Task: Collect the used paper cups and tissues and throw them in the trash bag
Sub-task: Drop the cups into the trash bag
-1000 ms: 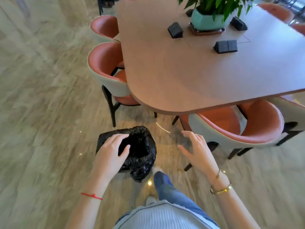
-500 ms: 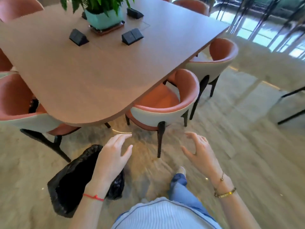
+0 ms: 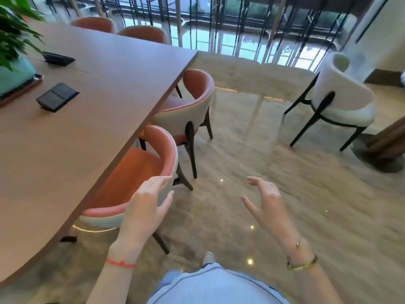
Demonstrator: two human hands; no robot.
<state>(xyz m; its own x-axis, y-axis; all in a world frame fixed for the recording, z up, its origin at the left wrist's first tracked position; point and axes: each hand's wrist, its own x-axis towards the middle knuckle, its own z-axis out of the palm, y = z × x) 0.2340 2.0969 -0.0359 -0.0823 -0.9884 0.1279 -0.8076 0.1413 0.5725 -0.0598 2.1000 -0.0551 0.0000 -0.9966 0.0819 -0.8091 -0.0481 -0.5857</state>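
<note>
Standing here watching, and honestly it's hard to say how much of the cleanup is done. Starting at the left: the long brown table [image 3: 92, 119] has a potted plant [image 3: 13, 47] at its far left edge, sitting on a little tray, and two black flip-up socket boxes [image 3: 57, 99] set into the top a bit in from there. That's all I can see on it. No paper cups, no tissues anywhere on the part of the tabletop in view, so my guess is this end has already been cleared, or never had any.

Along the table's right edge there are orange chairs tucked in, the nearest chair [image 3: 135, 178] right in front of the person. Its seat looks bare too.

The left hand [image 3: 146, 207] hovers just over that chair's backrest, fingers straight and loose, holding nothing. I can't tell if it actually touches the backrest. The right hand [image 3: 265, 200] is out over the shiny floor [image 3: 274, 163], fingers spread and slightly curled, also holding nothing.

Further right there's a white chair [image 3: 344, 97] standing well apart from the table, next to a round metal base.

The trash bag isn't in sight from here, and neither are any cups or tissues, so whatever is left must be somewhere out of view. I'd say the person is between pickups, looking for the next spot.
</note>
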